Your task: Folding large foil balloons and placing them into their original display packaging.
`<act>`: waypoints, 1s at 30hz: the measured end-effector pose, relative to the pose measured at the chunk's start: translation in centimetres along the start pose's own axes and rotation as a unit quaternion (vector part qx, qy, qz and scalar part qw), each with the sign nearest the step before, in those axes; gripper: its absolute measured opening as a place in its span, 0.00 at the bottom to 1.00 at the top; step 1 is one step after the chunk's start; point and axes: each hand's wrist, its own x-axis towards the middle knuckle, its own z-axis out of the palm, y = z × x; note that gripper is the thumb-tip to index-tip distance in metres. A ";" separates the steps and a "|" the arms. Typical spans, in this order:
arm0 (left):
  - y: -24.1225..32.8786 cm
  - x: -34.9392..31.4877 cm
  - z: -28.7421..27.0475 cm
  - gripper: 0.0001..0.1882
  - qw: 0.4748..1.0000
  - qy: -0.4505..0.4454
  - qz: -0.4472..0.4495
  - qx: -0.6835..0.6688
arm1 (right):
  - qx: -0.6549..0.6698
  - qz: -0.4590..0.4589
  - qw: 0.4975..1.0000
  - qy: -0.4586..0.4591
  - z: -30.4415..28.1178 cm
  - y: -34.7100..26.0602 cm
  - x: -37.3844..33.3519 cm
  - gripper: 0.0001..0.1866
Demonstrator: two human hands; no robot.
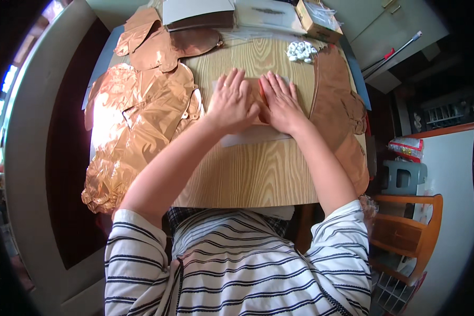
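Note:
Both my hands lie over a folded copper-coloured foil piece (257, 100) at the middle of the table. It rests on a clear plastic sleeve or sheet (250, 138), whose near edge shows below my hands. My left hand (231, 102) presses on its left part, fingers stretched out. Against its right part lies my right hand (283, 102), flat with fingers extended. A small red strip shows beside the right hand's fingers. Much of the folded piece is hidden under the hands.
Shiny, flat copper foil balloons (142, 116) pile up on the left of the wood-grain table (237, 184). Duller copper ones (332, 105) lie along the right. Small white coils (301, 51), a cardboard box (318, 23) and a white box (197, 10) stand at the back. A wooden chair (405, 226) is at right.

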 end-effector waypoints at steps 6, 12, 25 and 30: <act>2.9 -2.8 -1.7 0.43 0.994 -0.055 -0.068 -0.059 | 0.049 -0.064 0.997 -0.011 -1.4 1.0 -2.1 0.41; 3.5 -3.5 -1.6 0.48 0.993 -0.084 -0.082 -0.011 | 0.035 -0.061 0.997 -0.026 -1.8 0.9 -2.1 0.40; 3.6 -4.7 -0.6 0.51 0.995 -0.087 -0.049 0.030 | 0.014 -0.039 0.999 -0.023 -1.6 1.7 -3.3 0.45; 3.7 -4.4 -1.2 0.52 0.991 -0.115 -0.069 0.011 | 0.004 -0.045 0.999 -0.016 -1.4 1.8 -3.2 0.45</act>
